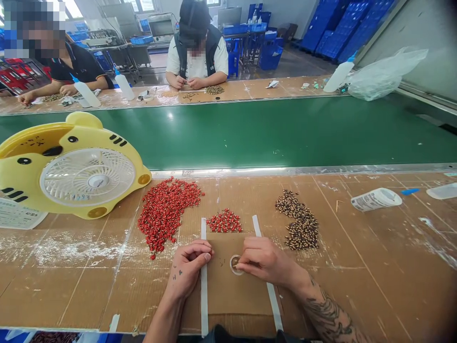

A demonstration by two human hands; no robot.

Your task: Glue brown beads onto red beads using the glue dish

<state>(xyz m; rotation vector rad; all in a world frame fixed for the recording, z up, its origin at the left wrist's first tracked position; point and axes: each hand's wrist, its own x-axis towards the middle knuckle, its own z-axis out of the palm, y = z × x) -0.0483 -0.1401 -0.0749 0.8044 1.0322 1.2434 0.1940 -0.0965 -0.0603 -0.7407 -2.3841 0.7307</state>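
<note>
My left hand (pixel 189 267) rests at the left edge of a small cardboard sheet (pixel 239 297), thumb and fingers pinched together; anything between them is too small to make out. Over the sheet's right side, my right hand (pixel 266 259) has its fingertips closed at a small round clear dish or ring (pixel 232 271). What those fingertips hold is hidden. Just beyond the sheet lies a small heap of red beads with dark and light tips (pixel 224 221). A larger red pile (pixel 164 214) spreads to the left, and a pile of black-and-tan beads (pixel 302 221) is on the right.
White tape strips (pixel 204 295) flank the sheet. A yellow animal-shaped fan (pixel 137 159) stands at left; a white tub (pixel 376 199) lies on its side at right. Beyond the green belt (pixel 250 133), two people sit at another bench with squeeze bottles (pixel 124 86) and a plastic bag (pixel 383 76).
</note>
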